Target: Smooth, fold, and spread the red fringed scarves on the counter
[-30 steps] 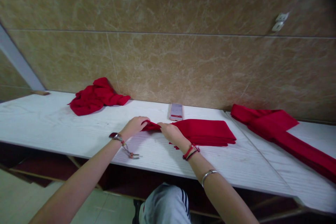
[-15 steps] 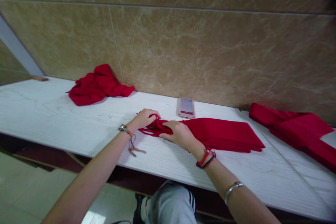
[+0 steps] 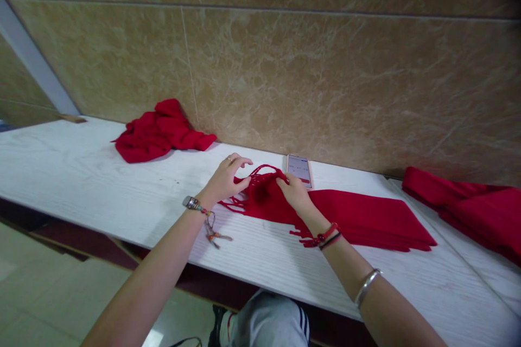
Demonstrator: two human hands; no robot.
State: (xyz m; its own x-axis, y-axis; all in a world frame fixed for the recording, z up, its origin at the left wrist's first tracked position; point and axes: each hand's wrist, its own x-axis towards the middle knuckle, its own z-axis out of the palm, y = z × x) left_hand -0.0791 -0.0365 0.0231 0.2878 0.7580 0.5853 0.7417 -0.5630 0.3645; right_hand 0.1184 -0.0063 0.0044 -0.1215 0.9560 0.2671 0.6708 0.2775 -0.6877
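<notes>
A folded red scarf (image 3: 366, 217) with fringed ends lies lengthwise on the white table. At its left end my right hand (image 3: 296, 195) pinches the far edge, lifting the cloth a little off the layers below. Fringe strands loop up between my two hands. My left hand (image 3: 226, 178) hovers at the fringe tips with thumb and fingers apart; some strands pass close to its thumb, perhaps touching it. More fringe shows beneath my right wrist.
A phone (image 3: 299, 171) lies by the wall just behind my right hand. A crumpled red cloth (image 3: 158, 133) sits at the back left. Another folded red cloth (image 3: 476, 206) lies at the right, across a seam in the white table (image 3: 101, 190). The tiled wall (image 3: 325, 76) borders the back.
My left hand has let go of the gathered fringe and spread its fingers. My right hand went from lying flat on the scarf to pinching its far edge and raising it. The view shifted slightly.
</notes>
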